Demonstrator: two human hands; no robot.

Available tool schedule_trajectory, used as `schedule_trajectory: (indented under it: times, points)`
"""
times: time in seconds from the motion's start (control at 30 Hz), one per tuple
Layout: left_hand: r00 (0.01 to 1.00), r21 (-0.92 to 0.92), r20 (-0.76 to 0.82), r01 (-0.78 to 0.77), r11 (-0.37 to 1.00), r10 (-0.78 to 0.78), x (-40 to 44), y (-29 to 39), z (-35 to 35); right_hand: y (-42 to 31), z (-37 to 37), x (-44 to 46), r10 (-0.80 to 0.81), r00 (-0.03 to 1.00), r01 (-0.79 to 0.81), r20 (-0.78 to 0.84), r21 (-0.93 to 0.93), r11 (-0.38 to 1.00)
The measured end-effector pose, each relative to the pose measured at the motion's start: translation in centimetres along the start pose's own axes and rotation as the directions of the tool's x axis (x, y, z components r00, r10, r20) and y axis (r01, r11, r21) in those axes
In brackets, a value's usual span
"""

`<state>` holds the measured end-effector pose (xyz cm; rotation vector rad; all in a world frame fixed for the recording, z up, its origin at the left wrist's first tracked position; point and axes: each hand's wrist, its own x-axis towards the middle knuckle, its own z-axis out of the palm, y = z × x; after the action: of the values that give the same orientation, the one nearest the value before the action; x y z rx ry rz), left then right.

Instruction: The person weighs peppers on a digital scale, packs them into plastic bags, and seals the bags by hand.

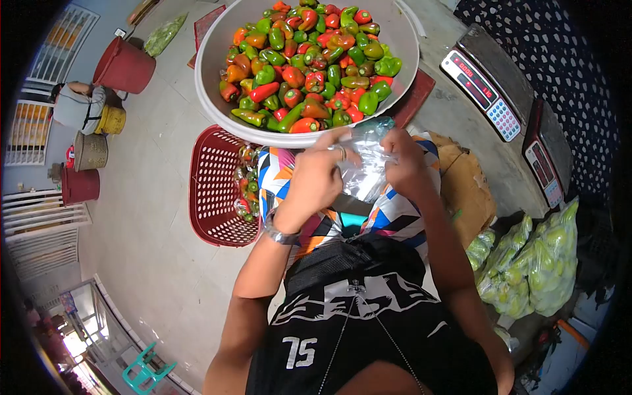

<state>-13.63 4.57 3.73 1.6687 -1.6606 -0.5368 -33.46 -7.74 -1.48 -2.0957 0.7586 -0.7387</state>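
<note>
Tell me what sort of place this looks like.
Likely a produce packing area, perhaps at a shop or market: a big tub holds a heap of red and green peppers, digital scales with lit readouts stand nearby, and see-through bags of green produce sit to the right.

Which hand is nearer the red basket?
Left. The left hand is right of the red basket, not touching; the right hand is farther right, past the clear plastic bag.

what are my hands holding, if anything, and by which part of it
A clear plastic bag, held by its upper sides: left hand at the left, right hand at the right. Blur hides the exact finger grip.
</note>
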Motion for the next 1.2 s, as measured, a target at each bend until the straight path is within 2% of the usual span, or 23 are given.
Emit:
schedule_trajectory:
  times: [0.1,0.13,0.2,0.23,0.27,0.37,0.4,0.47,0.5,0.57,0.6,0.7,0.73,0.83,0.87,1.0,1.1,1.17,1.2]
  points:
    - [0.990,0.248,-0.084,0.127,0.960,-0.110,-0.1,-0.2,1.7,-3.3,-0.8,-0.1,0.091,0.993,-0.103,0.080,0.165,0.981]
    - [0.988,0.278,-0.077,0.149,0.949,-0.133,0.1,0.3,1.4,-4.2,-0.9,-0.1,0.043,0.997,-0.051,0.062,0.140,0.989]
    - [0.974,0.196,-0.210,0.124,0.973,-0.082,0.0,1.5,1.4,-5.5,-1.1,-0.6,-0.040,0.999,0.037,0.032,0.085,0.996]
    - [0.958,0.157,-0.281,0.106,0.982,-0.059,0.2,1.9,1.4,-5.4,-1.0,-0.7,-0.021,1.000,0.019,0.017,0.122,0.992]
    - [0.951,0.197,-0.309,0.064,0.978,0.000,0.3,2.2,1.3,-5.3,-0.8,-0.9,-0.001,1.000,0.000,0.006,0.163,0.987]
    - [0.945,-0.024,-0.278,0.173,0.985,-0.173,0.0,2.0,2.1,-7.5,0.1,-0.8,0.209,0.976,-0.167,-0.061,0.406,0.899]
    - [0.943,-0.047,-0.308,0.117,0.992,-0.126,-0.1,1.8,2.7,-8.2,0.2,-0.6,0.303,0.950,-0.226,-0.077,0.500,0.836]
    - [0.932,-0.091,-0.361,-0.002,0.996,-0.031,-0.2,1.5,3.8,-7.0,0.6,-0.9,0.103,0.983,-0.074,-0.152,0.188,0.979]
    - [0.946,0.015,-0.323,-0.025,1.000,0.028,-0.1,1.4,3.5,-6.2,0.5,-0.9,-0.006,0.986,0.008,-0.167,0.016,1.000]
    - [0.964,0.227,-0.232,-0.077,0.971,0.130,-0.4,0.7,1.9,-4.3,-1.0,-0.3,-0.095,0.979,0.069,-0.179,-0.148,0.987]
    - [0.978,0.179,-0.187,-0.053,0.982,0.087,-0.4,0.3,0.9,-4.2,-1.6,0.0,-0.134,0.975,0.092,-0.178,-0.224,0.970]
    - [0.999,0.339,-0.036,0.026,0.940,-0.015,-0.4,1.2,0.3,-5.1,-3.4,0.7,0.010,0.999,-0.009,0.032,-0.038,0.999]
    - [0.998,0.327,-0.069,0.015,0.945,0.008,-0.2,1.2,0.5,-5.8,-3.7,0.9,-0.021,0.997,0.023,0.078,-0.019,1.000]
    - [0.996,0.344,-0.065,0.086,0.935,-0.068,0.2,2.1,0.7,-7.5,-3.0,1.1,-0.255,0.967,0.253,-0.007,-0.098,0.962]
    - [0.995,0.306,-0.096,0.025,0.952,0.005,0.0,1.7,1.2,-7.6,-2.6,0.6,-0.237,0.972,0.237,0.008,-0.028,0.971]
    - [0.989,0.220,-0.144,0.022,0.975,0.010,-0.2,2.7,1.8,-7.7,-0.3,-0.1,-0.252,0.946,0.240,-0.206,-0.084,0.967]
    - [0.980,0.214,-0.201,0.054,0.975,-0.010,-0.5,2.7,2.7,-5.0,0.4,-0.5,-0.217,0.944,0.170,-0.250,-0.196,0.966]
    - [0.966,0.201,-0.250,0.113,0.973,-0.060,-0.4,2.3,1.7,-4.0,-1.1,-0.1,-0.149,0.953,0.068,-0.265,-0.291,0.954]
    - [0.967,0.208,-0.252,0.086,0.974,-0.032,-0.4,2.2,1.2,-3.9,-1.7,0.0,-0.114,0.955,0.017,-0.273,-0.336,0.942]
